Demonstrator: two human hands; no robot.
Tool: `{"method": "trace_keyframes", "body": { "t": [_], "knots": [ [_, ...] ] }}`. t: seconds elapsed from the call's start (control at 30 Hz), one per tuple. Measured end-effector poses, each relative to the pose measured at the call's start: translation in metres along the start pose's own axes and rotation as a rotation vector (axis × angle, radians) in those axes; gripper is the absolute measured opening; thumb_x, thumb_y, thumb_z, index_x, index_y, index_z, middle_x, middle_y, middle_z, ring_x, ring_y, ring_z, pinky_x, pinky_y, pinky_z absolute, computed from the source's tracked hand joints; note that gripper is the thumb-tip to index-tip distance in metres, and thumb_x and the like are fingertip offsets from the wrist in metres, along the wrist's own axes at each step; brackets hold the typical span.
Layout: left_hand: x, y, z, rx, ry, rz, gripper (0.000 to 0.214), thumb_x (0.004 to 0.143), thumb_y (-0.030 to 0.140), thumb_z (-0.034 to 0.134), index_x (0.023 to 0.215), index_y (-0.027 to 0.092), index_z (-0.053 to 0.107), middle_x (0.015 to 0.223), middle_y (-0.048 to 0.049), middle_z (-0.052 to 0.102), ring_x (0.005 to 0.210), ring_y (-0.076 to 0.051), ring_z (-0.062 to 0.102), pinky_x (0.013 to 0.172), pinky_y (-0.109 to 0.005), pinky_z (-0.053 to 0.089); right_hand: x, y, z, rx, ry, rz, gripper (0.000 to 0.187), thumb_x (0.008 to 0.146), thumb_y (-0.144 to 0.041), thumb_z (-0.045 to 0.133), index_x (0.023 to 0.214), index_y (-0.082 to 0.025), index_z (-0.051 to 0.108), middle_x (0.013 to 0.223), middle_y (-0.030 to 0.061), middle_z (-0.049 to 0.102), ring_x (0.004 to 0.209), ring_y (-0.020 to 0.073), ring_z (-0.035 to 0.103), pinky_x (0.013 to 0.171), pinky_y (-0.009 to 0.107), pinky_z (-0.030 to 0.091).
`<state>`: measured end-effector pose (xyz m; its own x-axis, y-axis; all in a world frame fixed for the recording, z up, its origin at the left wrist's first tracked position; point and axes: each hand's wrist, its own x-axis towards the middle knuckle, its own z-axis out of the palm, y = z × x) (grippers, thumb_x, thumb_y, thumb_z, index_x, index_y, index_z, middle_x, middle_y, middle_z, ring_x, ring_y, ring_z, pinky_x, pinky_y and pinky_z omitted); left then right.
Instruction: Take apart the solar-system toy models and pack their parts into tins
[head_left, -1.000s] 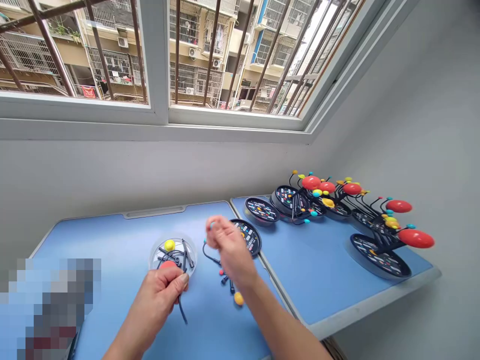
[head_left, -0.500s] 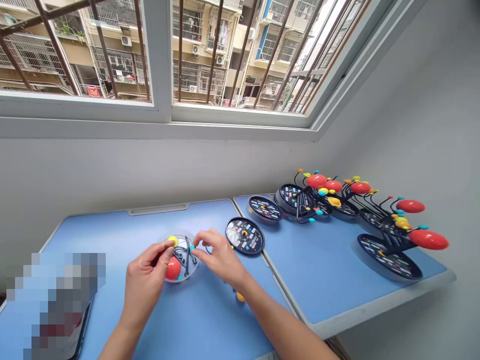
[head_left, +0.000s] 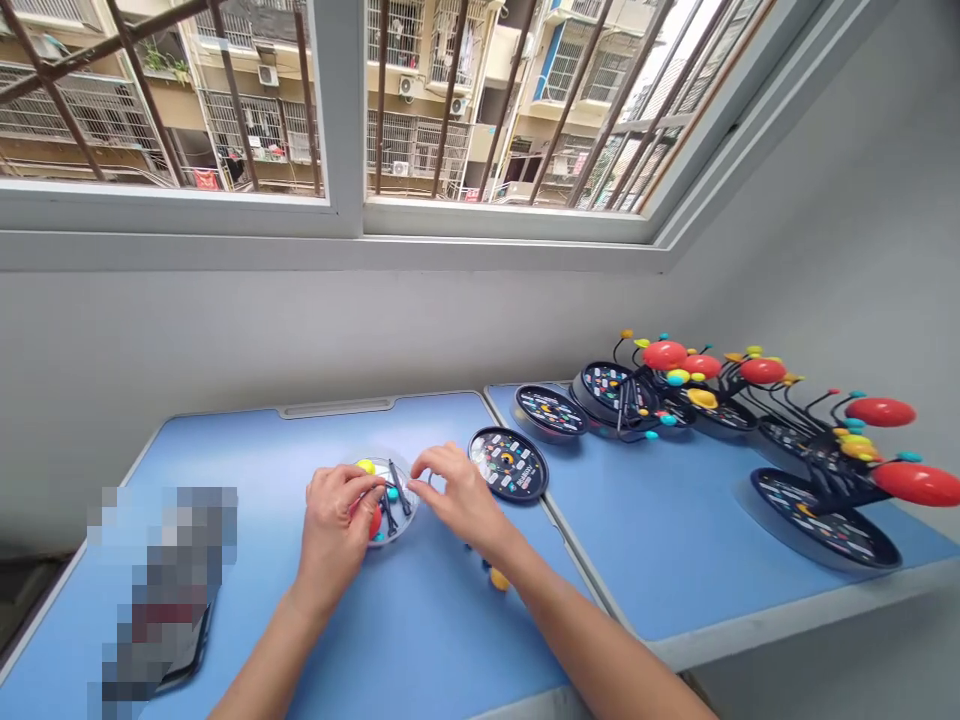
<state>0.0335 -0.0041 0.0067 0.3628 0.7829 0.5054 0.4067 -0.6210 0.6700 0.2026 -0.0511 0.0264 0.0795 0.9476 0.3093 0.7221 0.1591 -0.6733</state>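
Observation:
A clear round dish (head_left: 403,520) lies on the blue table (head_left: 262,450), holding a yellow ball (head_left: 365,466), black rods (head_left: 394,497) with teal tips, and a red ball (head_left: 374,523). My left hand (head_left: 335,525) curls over the dish's left side, with its fingers round the red ball. My right hand (head_left: 459,500) is at the dish's right rim, fingertips pinched together on something too small to name. An orange ball (head_left: 498,579) and small dark pieces lie just under my right wrist. A black printed disc (head_left: 508,463) lies right of my right hand.
A second blue table (head_left: 675,520) on the right carries more black discs (head_left: 550,409) and several assembled models with red balls (head_left: 757,372) on black arms. A blurred dark object (head_left: 161,590) lies at the near left. A grey wall and window run behind.
My left hand has closed in over the red ball in the dish. My right hand came down from above the table to the dish's rim. The view has shifted left.

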Motion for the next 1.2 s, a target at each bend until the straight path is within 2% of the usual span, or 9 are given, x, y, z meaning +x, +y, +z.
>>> {"method": "trace_keyframes", "body": {
  "t": [0.27,0.37,0.5,0.73,0.8,0.9,0.97,1.1,1.2],
  "knots": [
    [0.001,0.001,0.010,0.223,-0.099,-0.013,0.022,0.084,0.020,0.051,0.080,0.027,0.072,0.110,-0.0065,0.061,0.103,-0.029,0.044,0.084,-0.049,0.035,-0.023,0.043,-0.056,-0.129,0.213,0.273,0.011,0.077,-0.028,0.053,0.068,-0.022,0.057,0.069,0.0012,0.055,0.070,0.0180,0.047,0.065,0.029,0.036],
    [0.003,0.001,0.016,0.311,-0.107,0.002,0.022,0.083,0.021,0.053,0.077,0.027,0.073,0.113,-0.0062,0.060,0.104,-0.031,0.042,0.085,-0.051,0.033,-0.033,0.058,-0.067,-0.186,0.223,0.343,0.012,0.075,-0.030,0.052,0.068,-0.021,0.057,0.067,0.0014,0.055,0.068,0.0183,0.048,0.063,0.029,0.036],
    [0.005,0.001,0.022,0.402,-0.117,0.003,0.018,0.080,0.023,0.057,0.073,0.026,0.073,0.113,-0.0062,0.061,0.104,-0.033,0.041,0.085,-0.053,0.031,-0.043,0.065,-0.066,-0.215,0.119,0.343,0.012,0.076,-0.029,0.051,0.069,-0.021,0.058,0.069,0.0015,0.058,0.068,0.0180,0.049,0.063,0.029,0.036],
    [0.001,-0.004,0.025,0.402,-0.163,0.036,0.014,0.078,0.021,0.059,0.076,0.025,0.072,0.112,-0.0070,0.062,0.104,-0.032,0.042,0.085,-0.051,0.032,-0.047,0.058,-0.052,-0.272,-0.088,0.333,0.007,0.076,-0.025,0.049,0.072,-0.022,0.053,0.072,0.0000,0.060,0.067,0.0165,0.051,0.060,0.026,0.035],
    [0.000,-0.004,0.024,0.412,-0.146,0.027,0.013,0.075,0.024,0.062,0.084,0.024,0.071,0.112,-0.0085,0.061,0.104,-0.033,0.043,0.085,-0.051,0.032,-0.049,0.058,-0.049,-0.316,-0.110,0.354,0.003,0.075,-0.024,0.049,0.072,-0.023,0.050,0.069,-0.0010,0.059,0.062,0.0155,0.050,0.055,0.025,0.032],
    [-0.001,0.001,0.021,0.404,-0.088,-0.005,0.027,0.072,0.026,0.065,0.099,0.024,0.067,0.115,-0.0105,0.059,0.105,-0.033,0.042,0.085,-0.050,0.033,-0.053,0.059,-0.043,-0.363,-0.121,0.347,0.003,0.073,-0.021,0.049,0.073,-0.023,0.047,0.066,-0.0021,0.057,0.058,0.0142,0.049,0.052,0.024,0.029],
    [0.000,0.005,0.017,0.385,-0.028,-0.025,0.029,0.073,0.025,0.064,0.102,0.024,0.066,0.115,-0.0109,0.058,0.105,-0.033,0.041,0.085,-0.050,0.033,-0.055,0.061,-0.039,-0.352,-0.118,0.321,0.005,0.072,-0.018,0.047,0.074,-0.023,0.047,0.064,-0.0023,0.055,0.056,0.0137,0.048,0.053,0.024,0.030],
    [-0.001,0.010,0.009,0.303,0.103,-0.023,0.019,0.079,0.022,0.056,0.093,0.021,0.068,0.105,-0.0102,0.062,0.100,-0.029,0.044,0.084,-0.047,0.036,-0.053,0.058,-0.041,-0.165,-0.080,0.302,0.006,0.071,-0.017,0.046,0.071,-0.021,0.049,0.059,-0.0035,0.050,0.054,0.0126,0.044,0.055,0.025,0.033],
    [-0.004,0.009,0.004,0.190,0.104,0.026,0.021,0.082,0.020,0.050,0.094,0.022,0.067,0.099,-0.0075,0.064,0.093,-0.024,0.047,0.083,-0.043,0.040,-0.045,0.046,-0.050,0.144,-0.057,0.396,0.003,0.067,-0.021,0.053,0.070,-0.020,0.053,0.059,-0.0041,0.049,0.054,0.0115,0.044,0.054,0.025,0.035]
  ]
}}
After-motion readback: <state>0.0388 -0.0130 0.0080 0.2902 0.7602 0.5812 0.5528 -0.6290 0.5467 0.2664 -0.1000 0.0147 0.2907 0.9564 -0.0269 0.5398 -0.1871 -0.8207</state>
